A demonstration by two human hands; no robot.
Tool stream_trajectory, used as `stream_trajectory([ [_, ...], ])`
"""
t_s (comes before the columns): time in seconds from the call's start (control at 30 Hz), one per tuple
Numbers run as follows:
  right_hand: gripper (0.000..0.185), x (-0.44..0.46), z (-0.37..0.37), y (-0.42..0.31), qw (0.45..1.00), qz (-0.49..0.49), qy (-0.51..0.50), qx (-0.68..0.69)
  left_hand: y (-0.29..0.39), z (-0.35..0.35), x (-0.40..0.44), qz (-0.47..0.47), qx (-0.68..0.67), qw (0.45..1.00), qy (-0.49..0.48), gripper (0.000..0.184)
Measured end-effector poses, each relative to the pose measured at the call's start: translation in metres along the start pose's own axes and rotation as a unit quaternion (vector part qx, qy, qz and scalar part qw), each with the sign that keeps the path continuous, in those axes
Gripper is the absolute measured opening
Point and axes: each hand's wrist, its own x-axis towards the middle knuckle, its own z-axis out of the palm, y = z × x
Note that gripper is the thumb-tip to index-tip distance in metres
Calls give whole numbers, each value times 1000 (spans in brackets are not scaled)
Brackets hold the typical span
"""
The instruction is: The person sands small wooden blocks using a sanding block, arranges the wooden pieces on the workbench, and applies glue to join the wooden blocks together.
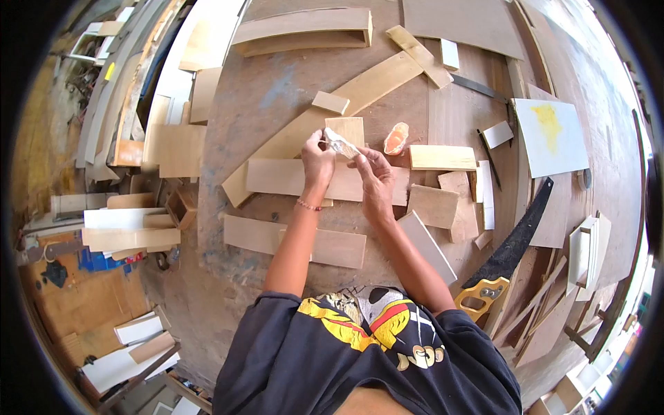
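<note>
Above the middle of the workbench, my left hand (319,160) and my right hand (374,177) hold a small crumpled whitish object (341,144) between them. The fingers of each hand are closed on one end of it; what exactly it is cannot be made out. Just behind it lies a small square wood block (348,127). Below my hands, a pale board (277,176) rests across the bench. To the right of my hands sits an oval orange and white item (395,139).
A handsaw (515,242) with a yellow handle lies at the right. Wood offcuts (443,158) surround the hands. A long plank (384,81) runs diagonally behind them, and a hollow wooden box (304,31) stands at the back. More boards (181,149) lie left.
</note>
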Motion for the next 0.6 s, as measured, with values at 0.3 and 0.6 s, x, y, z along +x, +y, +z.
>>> stream_trajectory([
  [0.3, 19, -54, -1, -40, 998, 41, 31, 40, 1, -45, -116, 65, -190, 977, 75, 25],
  [0.6, 20, -118, -3, -54, 991, 37, -42, -125, -12, -51, -211, 152, 39, 974, 161, 20],
])
